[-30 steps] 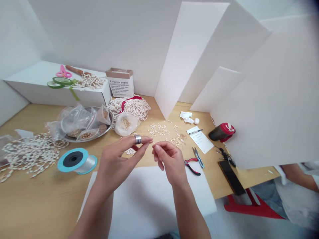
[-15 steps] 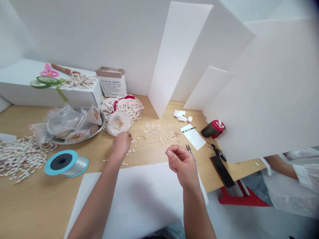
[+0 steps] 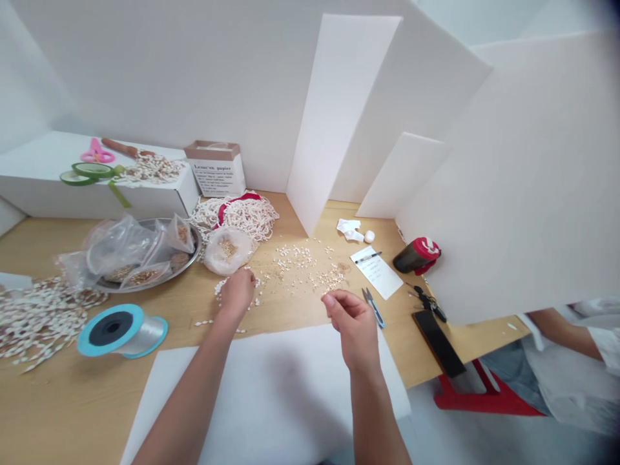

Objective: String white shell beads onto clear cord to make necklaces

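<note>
My left hand (image 3: 236,294) rests palm down on the wooden table, its fingertips among small loose white beads (image 3: 303,265). Just behind those fingers lies a round clear bag of tan beads (image 3: 227,252). My right hand (image 3: 352,326) hovers a little to the right, with thumb and forefinger pinched together and nothing visible between them. Closest to it are small thread snips with a blue handle (image 3: 372,308). The left fingertips are partly hidden by the hand itself, so I cannot tell whether they hold a bead.
A spool of clear thread (image 3: 123,330) and a metal tray of plastic bags (image 3: 145,271) stand left. Bead strands (image 3: 43,323) and a heap of strung beads (image 3: 232,219) lie nearby. White foam board (image 3: 261,394) lies in front. A seated person's arm (image 3: 566,339) shows right.
My hands have come apart from their raised pinch in the middle. The left has dropped onto the loose beads, and the right has moved slightly down and right.
</note>
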Motion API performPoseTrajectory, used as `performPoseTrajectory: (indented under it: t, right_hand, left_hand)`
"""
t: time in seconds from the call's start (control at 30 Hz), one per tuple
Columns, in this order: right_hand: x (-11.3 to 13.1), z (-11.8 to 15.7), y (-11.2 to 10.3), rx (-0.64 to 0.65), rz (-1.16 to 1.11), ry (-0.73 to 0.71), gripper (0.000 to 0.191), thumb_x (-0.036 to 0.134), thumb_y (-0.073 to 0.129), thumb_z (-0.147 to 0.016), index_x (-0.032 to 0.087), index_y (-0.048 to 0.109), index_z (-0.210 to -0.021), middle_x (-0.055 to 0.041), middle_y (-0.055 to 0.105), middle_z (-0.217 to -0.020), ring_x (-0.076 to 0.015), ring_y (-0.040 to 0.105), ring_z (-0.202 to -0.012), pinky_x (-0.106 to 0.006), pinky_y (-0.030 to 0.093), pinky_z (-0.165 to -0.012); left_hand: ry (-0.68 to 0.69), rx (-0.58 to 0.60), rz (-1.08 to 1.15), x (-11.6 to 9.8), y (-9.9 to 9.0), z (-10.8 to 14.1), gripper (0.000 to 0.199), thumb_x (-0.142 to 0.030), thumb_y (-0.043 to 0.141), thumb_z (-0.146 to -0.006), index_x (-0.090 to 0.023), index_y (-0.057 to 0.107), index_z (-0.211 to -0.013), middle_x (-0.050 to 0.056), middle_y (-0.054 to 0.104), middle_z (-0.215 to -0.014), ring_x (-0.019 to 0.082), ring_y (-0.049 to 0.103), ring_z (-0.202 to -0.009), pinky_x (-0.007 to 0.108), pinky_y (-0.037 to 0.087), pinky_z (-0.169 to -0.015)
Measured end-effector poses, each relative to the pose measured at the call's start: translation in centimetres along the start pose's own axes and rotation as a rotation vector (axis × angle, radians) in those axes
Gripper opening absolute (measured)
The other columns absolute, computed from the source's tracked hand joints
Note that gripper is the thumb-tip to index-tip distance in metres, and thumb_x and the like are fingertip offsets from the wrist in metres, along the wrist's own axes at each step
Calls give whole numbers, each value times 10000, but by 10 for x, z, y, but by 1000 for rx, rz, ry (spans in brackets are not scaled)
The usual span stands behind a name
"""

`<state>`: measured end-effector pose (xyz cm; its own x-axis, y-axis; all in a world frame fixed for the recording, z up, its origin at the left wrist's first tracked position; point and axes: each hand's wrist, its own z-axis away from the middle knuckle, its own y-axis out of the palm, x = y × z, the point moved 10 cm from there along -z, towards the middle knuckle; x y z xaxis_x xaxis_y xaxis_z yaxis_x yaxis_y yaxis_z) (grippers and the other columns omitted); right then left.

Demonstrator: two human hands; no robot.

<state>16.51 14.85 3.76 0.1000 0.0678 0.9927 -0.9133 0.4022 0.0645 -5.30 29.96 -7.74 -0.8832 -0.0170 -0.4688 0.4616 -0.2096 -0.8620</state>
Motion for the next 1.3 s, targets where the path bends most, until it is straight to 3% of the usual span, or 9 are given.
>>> performPoseTrajectory:
  t: [0.1,0.2,0.27,0.33,0.4,0.6,0.8,1.0,1.3]
  right_hand:
    - [3,-7,5,-7,34,-33,202,388,702,-729,191,664,-753,37,494,-595,-78,314,-485,-226,247,-444]
    - [8,-14,15,5,60,-63,199,388,689,-748,192,653,-763,27,529,-626,-81,337,-500,-223,258,-450]
    - [16,-19,24,21,98,-92,201,390,683,-757,192,649,-774,13,573,-666,-83,361,-505,-221,269,-447]
    - [26,-24,36,50,140,-130,197,388,667,-774,192,646,-791,3,605,-697,-82,388,-498,-220,302,-450]
    - [35,-29,49,86,156,-167,182,377,638,-802,196,637,-818,-1,626,-720,-81,425,-490,-221,353,-467]
    - [55,-29,71,110,220,-339,99,304,598,-840,212,628,-821,-5,596,-706,-124,525,-618,-241,431,-559]
    - [68,-18,67,97,302,-456,27,225,624,-817,243,642,-809,29,484,-631,-111,425,-548,-243,378,-506]
    - [78,-8,63,100,333,-493,51,227,651,-796,271,675,-805,41,422,-561,-112,382,-491,-249,349,-449]
    - [81,-5,58,53,358,-502,45,235,660,-775,260,693,-794,52,429,-527,-87,325,-441,-230,298,-404]
  left_hand:
    - [31,-34,85,-8,-10,2,141,-204,497,-784,-152,627,-766,148,689,-851,305,632,-883,349,437,-718]
    - [96,-58,222,-25,-28,9,157,-253,493,-829,-164,619,-858,92,695,-902,223,647,-869,289,468,-743]
    - [144,-52,437,-40,-44,18,209,-337,515,-843,-169,612,-921,65,694,-943,182,657,-848,251,497,-725]
    - [166,-24,904,-50,-60,31,271,-384,616,-785,-142,621,-906,88,696,-916,207,662,-849,282,526,-722]
    - [163,19,1186,-58,-72,44,260,-353,696,-730,-138,633,-862,84,704,-847,215,664,-837,307,535,-741]
    - [120,94,1519,-61,-84,64,126,-183,776,-657,-182,704,-761,3,680,-748,112,636,-697,217,512,-716]
    - [157,253,1663,-80,-74,72,71,-190,760,-690,-184,714,-743,-6,617,-685,70,578,-614,156,470,-593]
    - [145,355,1708,-96,-63,81,84,-266,703,-764,-183,701,-776,-4,597,-679,58,549,-596,145,468,-603]
    - [105,314,1677,-98,-59,80,100,-265,721,-744,-177,712,-789,0,619,-655,65,564,-603,139,474,-610]
